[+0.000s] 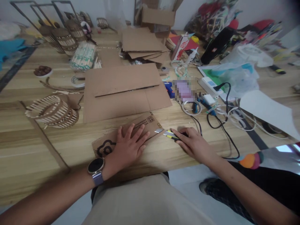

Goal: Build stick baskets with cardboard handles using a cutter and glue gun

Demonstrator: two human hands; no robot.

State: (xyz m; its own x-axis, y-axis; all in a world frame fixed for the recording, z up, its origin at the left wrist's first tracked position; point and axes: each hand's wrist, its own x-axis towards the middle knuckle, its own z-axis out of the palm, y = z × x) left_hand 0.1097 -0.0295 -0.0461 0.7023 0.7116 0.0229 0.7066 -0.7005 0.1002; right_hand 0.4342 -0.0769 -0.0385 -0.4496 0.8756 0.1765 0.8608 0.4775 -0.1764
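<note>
Brown cardboard piece [152, 125] — black-printed, left hand [128, 143] splayed flat on it, right hand [192, 142] gripping a yellow-black cutter [172, 134]

No wording can be read. The printed cardboard piece [153, 126] bears a bold black flower emblem [106, 148], rows of small dark characters, a boxed block of print [150, 119] and a looped mark [159, 125]; print on the red-and-white carton [180, 48] is blurred.
</note>
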